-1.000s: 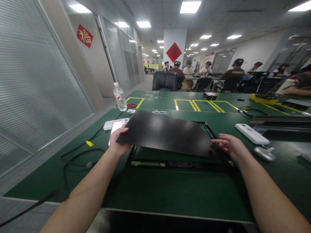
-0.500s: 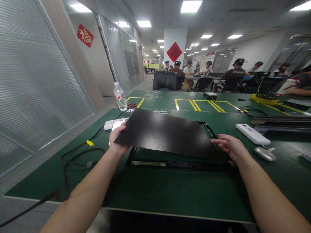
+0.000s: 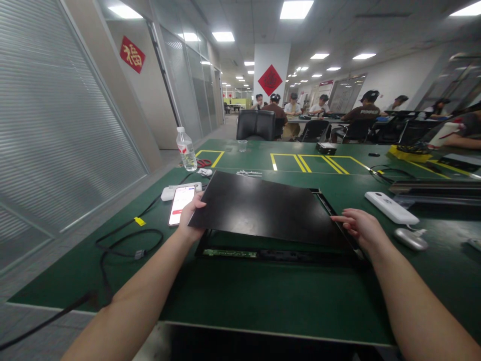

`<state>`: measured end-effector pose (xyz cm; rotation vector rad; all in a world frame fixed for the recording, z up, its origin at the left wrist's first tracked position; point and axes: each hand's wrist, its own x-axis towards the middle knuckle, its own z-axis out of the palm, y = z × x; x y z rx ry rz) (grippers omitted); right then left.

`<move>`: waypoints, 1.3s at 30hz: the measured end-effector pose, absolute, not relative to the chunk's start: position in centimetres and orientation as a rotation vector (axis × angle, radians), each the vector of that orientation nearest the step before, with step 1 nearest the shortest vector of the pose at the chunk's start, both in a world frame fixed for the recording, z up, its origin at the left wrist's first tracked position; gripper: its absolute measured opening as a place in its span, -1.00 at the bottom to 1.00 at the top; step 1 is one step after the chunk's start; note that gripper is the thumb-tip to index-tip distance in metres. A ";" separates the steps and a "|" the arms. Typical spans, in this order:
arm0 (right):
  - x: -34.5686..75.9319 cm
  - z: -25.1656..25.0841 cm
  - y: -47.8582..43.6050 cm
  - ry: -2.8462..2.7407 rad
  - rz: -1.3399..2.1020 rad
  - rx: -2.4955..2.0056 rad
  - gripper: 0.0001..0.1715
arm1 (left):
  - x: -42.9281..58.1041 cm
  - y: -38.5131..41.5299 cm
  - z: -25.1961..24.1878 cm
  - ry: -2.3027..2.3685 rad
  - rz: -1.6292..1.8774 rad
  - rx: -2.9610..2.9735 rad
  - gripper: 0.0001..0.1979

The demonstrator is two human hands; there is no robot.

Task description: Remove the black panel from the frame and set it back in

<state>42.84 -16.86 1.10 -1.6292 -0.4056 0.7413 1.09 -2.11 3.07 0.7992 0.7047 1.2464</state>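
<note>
Black panel (image 3: 263, 208) at frame centre now sits lower and flatter than a second ago, closing toward the black frame (image 3: 278, 254) beneath (left edge still raised). Left hand (image 3: 190, 220) grips the panel's left edge, thumb on top; right hand (image 3: 358, 226) lies loosely open, fingertips at its right edge, near the white remote (image 3: 391, 207)

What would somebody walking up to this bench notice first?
Most likely the big black panel in the middle of the green table, held tilted over a black frame, with the left hand gripping its left edge and the right hand at its right edge. Beside the left hand lies a lit phone. A red diamond sign hangs on the pillar behind.
</note>
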 end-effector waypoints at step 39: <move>43.0 1.3 -16.8 -0.389 0.726 -1.634 -0.84 | 1.6 -1.7 1.1 0.775 1.165 0.945 -0.51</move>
